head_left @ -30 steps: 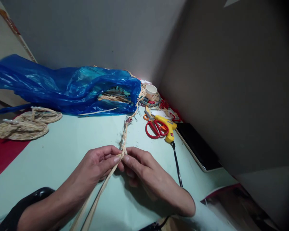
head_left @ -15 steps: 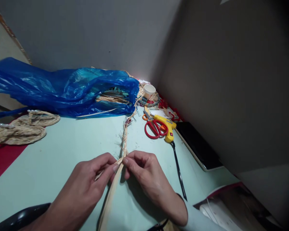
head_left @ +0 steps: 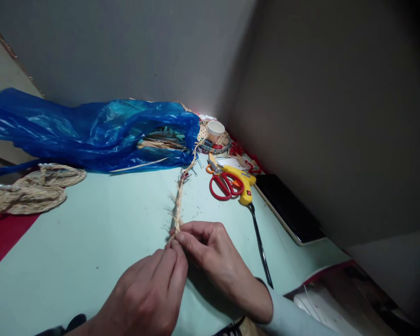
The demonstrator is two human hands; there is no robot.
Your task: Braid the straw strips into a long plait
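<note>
A thin plaited straw cord (head_left: 178,200) runs along the pale green table (head_left: 91,233) from the blue plastic bag (head_left: 91,133) toward me. My right hand (head_left: 213,256) pinches the near end of the plait between thumb and forefinger. My left hand (head_left: 150,291) is curled over beside it, fingertips pressed against the same spot, and it hides the loose straw strands below.
Red-handled scissors (head_left: 224,184) and a yellow glue gun (head_left: 243,182) with a black cable (head_left: 261,247) lie to the right. A black tablet (head_left: 289,207) sits by the wall. A white cup (head_left: 216,130) stands at the back. Two woven straw mats (head_left: 31,191) lie far left.
My left hand has rolled over to the right, covering the loose strands that showed before. Both hands have slid a little nearer to me along the plait.
</note>
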